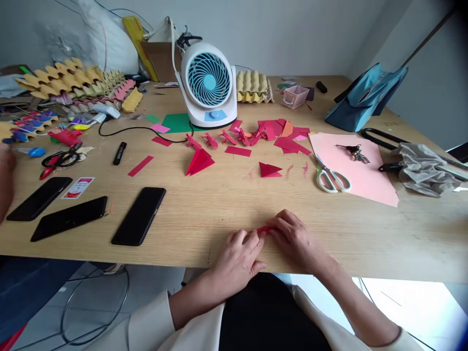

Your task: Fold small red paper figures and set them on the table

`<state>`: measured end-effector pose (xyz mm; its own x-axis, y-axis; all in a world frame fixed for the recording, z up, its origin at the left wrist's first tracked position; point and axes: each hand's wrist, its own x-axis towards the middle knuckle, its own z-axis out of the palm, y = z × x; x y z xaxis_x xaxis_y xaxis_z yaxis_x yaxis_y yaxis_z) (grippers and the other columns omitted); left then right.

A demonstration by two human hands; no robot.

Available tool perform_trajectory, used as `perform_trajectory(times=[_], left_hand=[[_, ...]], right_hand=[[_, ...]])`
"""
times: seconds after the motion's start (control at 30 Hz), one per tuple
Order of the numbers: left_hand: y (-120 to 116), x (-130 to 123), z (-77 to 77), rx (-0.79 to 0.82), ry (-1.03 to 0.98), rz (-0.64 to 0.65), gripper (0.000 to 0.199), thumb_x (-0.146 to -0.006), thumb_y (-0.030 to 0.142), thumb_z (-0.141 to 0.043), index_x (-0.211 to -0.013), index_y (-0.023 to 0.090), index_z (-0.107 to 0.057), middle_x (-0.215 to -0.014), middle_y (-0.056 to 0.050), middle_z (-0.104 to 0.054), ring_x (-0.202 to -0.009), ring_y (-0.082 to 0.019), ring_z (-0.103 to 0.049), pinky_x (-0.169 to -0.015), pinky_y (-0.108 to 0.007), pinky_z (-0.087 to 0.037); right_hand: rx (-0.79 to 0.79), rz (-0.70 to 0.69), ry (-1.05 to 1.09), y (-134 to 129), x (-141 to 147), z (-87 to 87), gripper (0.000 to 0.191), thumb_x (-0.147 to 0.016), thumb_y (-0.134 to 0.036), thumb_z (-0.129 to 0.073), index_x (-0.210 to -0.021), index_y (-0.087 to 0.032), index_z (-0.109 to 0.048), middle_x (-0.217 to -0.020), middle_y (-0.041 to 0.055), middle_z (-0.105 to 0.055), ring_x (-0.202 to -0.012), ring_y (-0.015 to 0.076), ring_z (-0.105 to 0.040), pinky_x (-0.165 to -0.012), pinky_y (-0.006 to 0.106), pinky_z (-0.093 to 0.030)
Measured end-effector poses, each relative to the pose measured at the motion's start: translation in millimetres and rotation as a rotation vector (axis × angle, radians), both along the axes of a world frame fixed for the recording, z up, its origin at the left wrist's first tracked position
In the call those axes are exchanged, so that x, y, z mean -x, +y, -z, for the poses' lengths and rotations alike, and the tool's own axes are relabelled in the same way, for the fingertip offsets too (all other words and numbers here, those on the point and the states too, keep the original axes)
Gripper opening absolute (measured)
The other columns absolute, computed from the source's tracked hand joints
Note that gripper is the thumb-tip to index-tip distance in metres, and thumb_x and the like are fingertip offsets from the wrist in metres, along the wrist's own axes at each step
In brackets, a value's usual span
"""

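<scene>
Near the table's front edge, my left hand [239, 256] and my right hand [294, 240] meet over a small piece of red paper [265, 229]. Fingers of both hands are closed on it, and they cover most of it, so its shape is hidden. Beyond my hands lie a folded red paper triangle [269, 169], a larger folded red piece [199, 162] and a red paper strip [238, 151]. Several small folded red paper figures [210, 141] stand in a row behind these. White-handled scissors [332, 178] rest on pink paper sheets [365, 180] to the right.
A white fan [209, 80] stands at the back. Black phones [139, 216] lie at the left, near black-handled scissors [62, 156]. Egg trays [73, 80] are stacked far left; a blue bag [365, 97] stands at the right. Another person's hand [5, 178] shows at the left edge.
</scene>
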<state>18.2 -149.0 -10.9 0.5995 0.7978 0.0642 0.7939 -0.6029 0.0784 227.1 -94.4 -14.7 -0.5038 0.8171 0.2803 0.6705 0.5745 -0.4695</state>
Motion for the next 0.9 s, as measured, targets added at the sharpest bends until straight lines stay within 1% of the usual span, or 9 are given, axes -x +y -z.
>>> perform_trajectory(times=[0.1, 0.17, 0.4, 0.57, 0.67, 0.73, 0.8, 0.83, 0.9], left_hand=[[-1, 1, 2.9, 0.017, -0.023, -0.005, 0.072, -0.093, 0.049, -0.059, -0.15, 0.011, -0.038, -0.14, -0.012, -0.056, -0.105, -0.027, -0.05, -0.095, -0.041, -0.043], [-1, 2, 4.1, 0.034, -0.025, -0.01, 0.071, -0.092, 0.048, -0.06, -0.149, 0.01, -0.04, -0.142, -0.013, -0.055, -0.105, -0.027, -0.051, -0.095, -0.041, -0.044], [-1, 3, 7.1, 0.018, -0.072, -0.012, 0.062, -0.091, 0.039, -0.065, -0.144, 0.012, -0.047, -0.142, -0.013, -0.057, -0.109, -0.027, -0.053, -0.099, -0.043, -0.046], [0, 10, 7.7, -0.021, -0.174, 0.023, 0.051, -0.09, 0.03, -0.065, -0.137, 0.013, -0.053, -0.137, -0.014, -0.061, -0.113, -0.028, -0.056, -0.1, -0.044, -0.048], [6, 15, -1.3, 0.02, -0.245, 0.047, 0.04, -0.093, 0.023, -0.06, -0.132, 0.016, -0.054, -0.13, -0.012, -0.063, -0.114, -0.026, -0.057, -0.098, -0.042, -0.049], [16, 16, -11.5, 0.072, -0.315, 0.028, 0.027, -0.093, 0.018, -0.057, -0.12, 0.017, -0.058, -0.116, -0.01, -0.067, -0.106, -0.024, -0.06, -0.094, -0.04, -0.049], [31, 15, -23.3, 0.098, -0.393, -0.03, 0.019, -0.091, 0.018, -0.06, -0.11, 0.017, -0.06, -0.107, -0.009, -0.065, -0.1, -0.023, -0.061, -0.09, -0.039, -0.049], [40, 14, -29.2, 0.101, -0.435, -0.064, 0.019, -0.089, 0.02, -0.064, -0.108, 0.017, -0.061, -0.107, -0.008, -0.065, -0.1, -0.024, -0.06, -0.089, -0.038, -0.049], [57, 12, -39.9, 0.184, -0.54, -0.085, 0.02, -0.084, 0.02, -0.07, -0.102, 0.017, -0.063, -0.105, -0.007, -0.066, -0.096, -0.022, -0.061, -0.086, -0.035, -0.049]], right_hand=[[0.023, -0.006, -0.005, 1, 1, -0.6, 0.013, -0.096, -0.016, -0.054, -0.097, -0.017, -0.067, -0.093, 0.0093, -0.058, -0.085, 0.0223, -0.057, -0.077, 0.038, -0.052], [0.041, -0.008, -0.017, 2, 1, -2.3, 0.013, -0.096, -0.016, -0.054, -0.097, -0.018, -0.067, -0.093, 0.0091, -0.058, -0.086, 0.0224, -0.057, -0.078, 0.038, -0.052], [0.065, 0.054, -0.03, 1, 4, -6.8, 0.004, -0.092, -0.017, -0.062, -0.089, -0.018, -0.064, -0.093, 0.008, -0.058, -0.088, 0.0218, -0.057, -0.081, 0.037, -0.052], [0.092, 0.086, -0.041, 0, 7, -9.2, 0.01, -0.086, -0.012, -0.065, -0.083, -0.018, -0.059, -0.09, 0.0066, -0.061, -0.086, 0.0206, -0.059, -0.079, 0.034, -0.051], [0.22, 0.057, 0.05, 0, 4, -12.5, 0.008, -0.087, -0.013, -0.062, -0.084, -0.019, -0.057, -0.078, 0.0014, -0.062, -0.071, 0.015, -0.057, -0.067, 0.028, -0.046], [0.315, 0.021, 0.133, 3, 2, -16.7, 0.005, -0.087, -0.015, -0.062, -0.085, -0.019, -0.059, -0.075, -0.0009, -0.062, -0.065, 0.0123, -0.055, -0.062, 0.025, -0.044], [0.376, -0.048, 0.217, 9, 0, -23.5, 0.005, -0.087, -0.014, -0.06, -0.086, -0.019, -0.061, -0.077, -0.0012, -0.064, -0.068, 0.0114, -0.057, -0.063, 0.023, -0.044], [0.408, -0.098, 0.244, 14, 0, -28.1, 0.006, -0.087, -0.014, -0.06, -0.089, -0.019, -0.062, -0.08, -0.0009, -0.065, -0.071, 0.0114, -0.059, -0.066, 0.023, -0.045], [0.435, -0.152, 0.283, 25, 2, -39.1, 0.007, -0.086, -0.015, -0.061, -0.091, -0.019, -0.064, -0.083, -0.0002, -0.067, -0.073, 0.0114, -0.061, -0.067, 0.024, -0.046]])
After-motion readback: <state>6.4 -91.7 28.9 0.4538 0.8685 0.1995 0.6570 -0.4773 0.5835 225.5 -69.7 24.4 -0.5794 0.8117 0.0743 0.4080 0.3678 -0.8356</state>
